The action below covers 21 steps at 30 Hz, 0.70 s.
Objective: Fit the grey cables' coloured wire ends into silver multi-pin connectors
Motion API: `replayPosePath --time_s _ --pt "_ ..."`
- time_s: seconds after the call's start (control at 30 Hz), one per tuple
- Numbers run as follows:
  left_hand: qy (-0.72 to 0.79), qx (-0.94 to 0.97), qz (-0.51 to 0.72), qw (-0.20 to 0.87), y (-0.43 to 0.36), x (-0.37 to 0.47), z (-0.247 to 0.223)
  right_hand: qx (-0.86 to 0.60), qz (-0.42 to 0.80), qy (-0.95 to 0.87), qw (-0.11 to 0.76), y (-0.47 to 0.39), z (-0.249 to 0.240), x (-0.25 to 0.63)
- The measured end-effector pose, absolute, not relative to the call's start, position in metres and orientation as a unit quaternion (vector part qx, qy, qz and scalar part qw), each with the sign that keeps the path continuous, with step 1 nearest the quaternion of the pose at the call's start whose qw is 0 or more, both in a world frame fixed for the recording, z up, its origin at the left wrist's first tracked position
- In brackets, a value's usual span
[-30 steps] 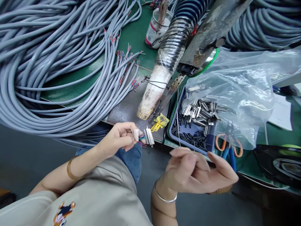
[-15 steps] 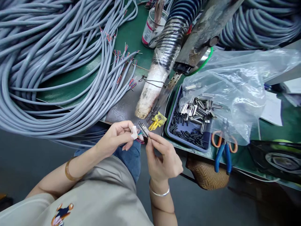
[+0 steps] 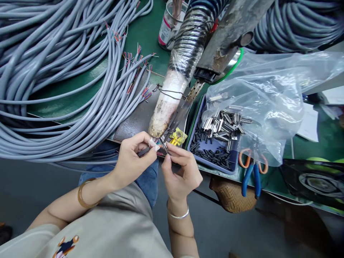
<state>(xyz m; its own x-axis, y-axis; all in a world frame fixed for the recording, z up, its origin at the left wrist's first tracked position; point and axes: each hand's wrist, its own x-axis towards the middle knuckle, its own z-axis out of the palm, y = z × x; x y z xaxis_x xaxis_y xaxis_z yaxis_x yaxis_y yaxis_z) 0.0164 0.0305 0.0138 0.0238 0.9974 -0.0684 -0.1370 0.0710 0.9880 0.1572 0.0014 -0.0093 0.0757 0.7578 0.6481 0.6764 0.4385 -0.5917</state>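
Observation:
My left hand (image 3: 134, 159) is closed around the end of a grey cable (image 3: 144, 152). Something white (image 3: 154, 144), maybe tape or a finger cover, shows at its fingertips. Thin coloured wires run from there towards a metal multi-pin connector (image 3: 162, 142). My right hand (image 3: 182, 170) pinches this connector between thumb and fingers. Directly above both hands, the tip of a mounted soldering iron (image 3: 185, 107) points down at the connector, close to it; whether they touch I cannot tell. A yellow piece (image 3: 177, 137) lies just behind my right fingertips.
Many grey cables (image 3: 88, 118) with stripped ends cover the left side. A wrapped hose (image 3: 172, 84) slants down beside the iron. At right are a blue tray (image 3: 212, 163) of connectors and black sleeves, a plastic bag (image 3: 268, 89), blue-handled pliers (image 3: 251, 175) and a jar (image 3: 165, 32).
Both hands have brought the connector closer under the soldering iron's tip, and the connector has turned. My left hand has rotated, so the grey cable in it now shows. The view has shifted slightly.

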Motion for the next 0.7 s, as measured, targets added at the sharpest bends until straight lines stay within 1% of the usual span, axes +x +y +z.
replayPosePath --time_s 0.17,0.33,0.57,0.7 --pt "0.488 0.492 0.526 0.494 0.0328 0.0176 0.0148 -0.523 0.046 -0.675 0.517 0.0053 -0.0101 0.1593" --pt "0.487 0.509 0.529 0.473 0.0316 0.0182 0.0142 -0.517 0.059 -0.673 0.526 0.0073 -0.0101 0.1610" --pt "0.494 0.500 0.528 0.477 0.0307 0.0181 0.0182 -0.513 0.042 -0.689 0.511 0.0059 -0.0053 0.1622" --pt "0.499 0.477 0.507 0.515 0.0316 0.0161 0.0205 -0.495 0.021 -0.709 0.502 0.0026 -0.0094 0.1637"
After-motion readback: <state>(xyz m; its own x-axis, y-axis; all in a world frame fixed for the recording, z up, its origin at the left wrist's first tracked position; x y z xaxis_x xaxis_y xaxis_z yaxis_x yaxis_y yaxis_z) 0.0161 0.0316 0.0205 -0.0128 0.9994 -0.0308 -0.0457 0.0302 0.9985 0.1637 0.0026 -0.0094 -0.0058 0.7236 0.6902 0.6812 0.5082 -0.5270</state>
